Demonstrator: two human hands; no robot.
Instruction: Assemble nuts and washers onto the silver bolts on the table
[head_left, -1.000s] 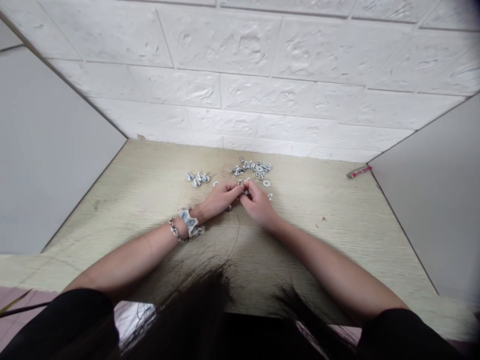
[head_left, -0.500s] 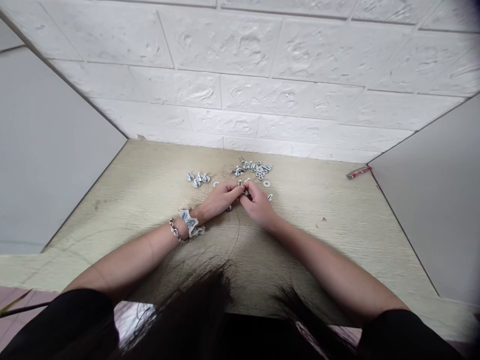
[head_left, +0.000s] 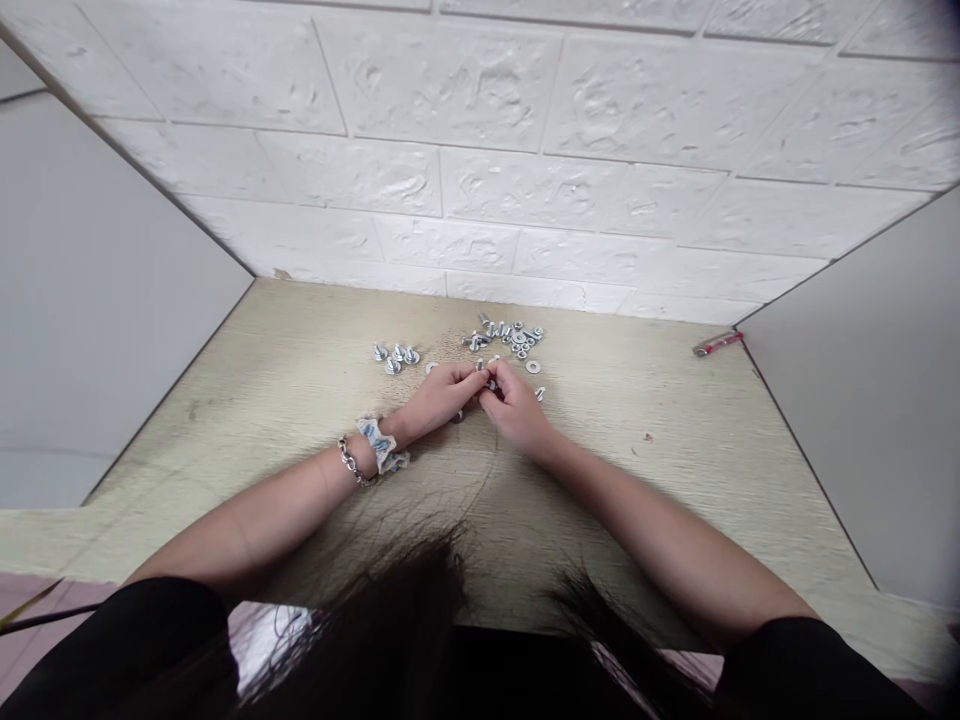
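My left hand [head_left: 444,396] is closed, thumb and fingers pinching a small silver bolt [head_left: 480,366] whose end pokes up between the fingertips. Against it from the other side, my right hand [head_left: 515,408] is closed too, its fingertips meeting the left ones at the same bolt. Fingers hide most of the piece, so any nut or washer on it does not show clearly. Just past the hands lies a pile of loose bolts, nuts and washers [head_left: 519,338]. Single washers [head_left: 533,367] lie around, and another bolt [head_left: 540,395] rests beside my right hand.
To the left stand several bolts fitted with washers [head_left: 393,367]. A red and silver cutter-like tool [head_left: 718,345] lies by the right panel [head_left: 862,400]. A white brick-patterned wall [head_left: 487,180] closes the back of the wooden tabletop [head_left: 270,370], and a grey panel [head_left: 112,300] bounds its left.
Both hands stay in the same place, still pinched together around the bolt. Only a slight shift of the fingertips shows; the loose hardware lies as before.
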